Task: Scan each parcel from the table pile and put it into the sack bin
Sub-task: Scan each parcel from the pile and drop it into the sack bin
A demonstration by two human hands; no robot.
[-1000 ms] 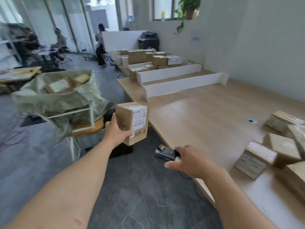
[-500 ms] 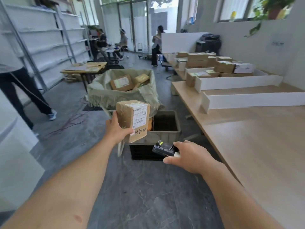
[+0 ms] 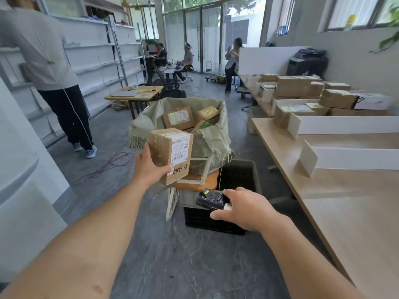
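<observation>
Holding a brown cardboard parcel [image 3: 170, 154] upright in the air, the left hand [image 3: 149, 169] grips it at its lower left corner. The thumb lies on the lower front edge, and one finger reaches up along the left face; the other fingers are hidden behind the box. The white label of the parcel faces the camera, with some handwritten marks under it. The parcel is just in front of the near rim of the sack bin [image 3: 216, 137], not inside it.

The sack bin is a green woven sack hung on a white frame, with its mouth open. Several other boxes [image 3: 179, 117] lie inside it.

The right hand [image 3: 244, 210] is lower and to the right, well apart from the parcel. Its fingers are curled around a black scanner [image 3: 212, 199], whose front end points to the left. Under this hand a black crate [image 3: 213, 221] stands on the floor.

At the right is a wooden table [image 3: 345, 212] with white dividers [image 3: 345, 124], and behind them more cardboard boxes [image 3: 336, 98] are piled. At the left a person [image 3: 54, 72] stands with the back turned, beside white shelves [image 3: 97, 61].
</observation>
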